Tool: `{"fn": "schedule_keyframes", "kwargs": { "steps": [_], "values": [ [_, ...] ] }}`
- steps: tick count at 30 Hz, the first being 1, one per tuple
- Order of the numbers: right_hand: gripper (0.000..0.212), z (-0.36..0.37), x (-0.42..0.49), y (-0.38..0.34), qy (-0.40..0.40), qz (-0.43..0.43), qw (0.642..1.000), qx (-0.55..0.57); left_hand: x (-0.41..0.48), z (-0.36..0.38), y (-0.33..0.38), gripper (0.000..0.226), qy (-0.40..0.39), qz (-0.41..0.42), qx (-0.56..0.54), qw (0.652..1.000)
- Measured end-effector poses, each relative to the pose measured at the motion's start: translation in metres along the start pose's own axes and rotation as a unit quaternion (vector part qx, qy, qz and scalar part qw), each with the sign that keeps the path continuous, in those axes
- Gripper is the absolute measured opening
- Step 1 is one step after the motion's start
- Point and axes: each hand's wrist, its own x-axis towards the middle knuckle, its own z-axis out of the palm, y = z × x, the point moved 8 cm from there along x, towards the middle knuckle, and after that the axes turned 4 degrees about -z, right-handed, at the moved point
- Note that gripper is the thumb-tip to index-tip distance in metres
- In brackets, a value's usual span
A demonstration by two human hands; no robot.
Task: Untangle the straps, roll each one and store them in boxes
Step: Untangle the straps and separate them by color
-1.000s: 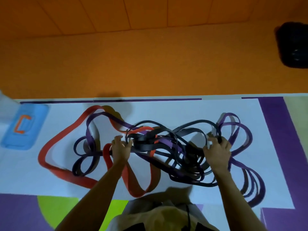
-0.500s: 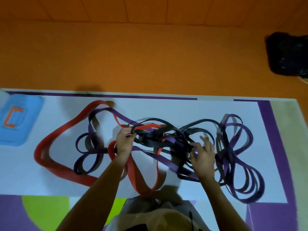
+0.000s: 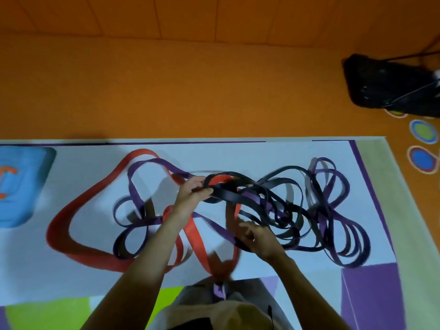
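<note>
- The straps are still lying in one knotted heap on the mat [image 3: 262, 151], red [image 3: 71, 217], purple [image 3: 342, 225] and black [image 3: 281, 177] loops all being crossed over one another.
- A black band is being pinched near the top of the knot by the left hand [image 3: 192, 190], fingers closed on it.
- The lower edge of the tangle is being worked by the right hand [image 3: 258, 236]; its fingers are curled, and a dark strand seems to be caught under them, though blur makes that hard to confirm.
- The red strap is being left slack, its wide loop spread to the left and a fold trailing toward the person's lap.
- Nothing is being rolled yet: no coil is showing anywhere.
- A blue box [image 3: 21, 186] is sitting at the mat's left edge, well apart from the heap, with no strap visible in it.
- Judged from this, the job is being kept at its opening stage: separating, rolling and boxing are all still to be done.
</note>
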Motion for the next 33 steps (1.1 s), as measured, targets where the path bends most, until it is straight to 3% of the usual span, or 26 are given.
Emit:
{"fn": "schedule_keyframes", "kwargs": {
  "steps": [2, 5, 9, 13, 17, 22, 25, 27, 29, 31, 33],
  "values": [
    [0.014, 0.008, -0.004, 0.004, -0.017, 0.028, 0.999, -0.032, -0.001, -0.002, 0.003, 0.028, -0.004, -0.009, -0.040, 0.999],
    [0.025, 0.011, -0.011, 0.009, 0.010, 0.069, 0.997, -0.017, -0.003, -0.004, 0.004, 0.026, -0.012, -0.008, -0.059, 0.998],
    [0.012, -0.002, -0.009, 0.015, 0.098, 0.097, 0.989, -0.048, -0.002, -0.012, 0.001, 0.027, 0.002, -0.022, -0.038, 0.999],
    [0.020, -0.027, 0.002, 0.010, 0.199, 0.076, 0.976, -0.053, 0.000, -0.010, -0.015, 0.023, -0.004, -0.054, 0.062, 0.997],
    [0.039, -0.036, 0.021, 0.002, 0.170, 0.087, 0.980, -0.047, 0.005, -0.013, -0.036, 0.026, 0.009, -0.088, 0.146, 0.985],
    [0.067, -0.029, 0.048, 0.007, 0.112, 0.080, 0.989, -0.048, 0.008, 0.000, -0.032, 0.050, -0.016, 0.015, 0.251, 0.968],
    [0.052, -0.022, 0.059, 0.017, 0.095, 0.089, 0.991, -0.022, 0.010, 0.017, -0.026, 0.048, -0.043, 0.038, 0.265, 0.963],
    [0.036, -0.021, 0.059, 0.011, 0.118, 0.052, 0.990, -0.056, 0.015, 0.021, -0.030, 0.042, -0.035, 0.030, 0.277, 0.960],
    [0.041, -0.011, 0.052, 0.002, 0.140, -0.003, 0.983, -0.115, 0.020, 0.023, -0.036, 0.035, -0.010, 0.013, 0.281, 0.960],
    [0.044, 0.002, 0.044, 0.001, 0.151, -0.032, 0.979, -0.133, 0.024, 0.026, -0.040, 0.042, 0.022, 0.007, 0.303, 0.953],
    [0.031, 0.013, 0.038, 0.002, 0.155, -0.048, 0.979, -0.125, 0.028, 0.028, -0.042, 0.055, 0.050, 0.009, 0.322, 0.945]
  ]
}}
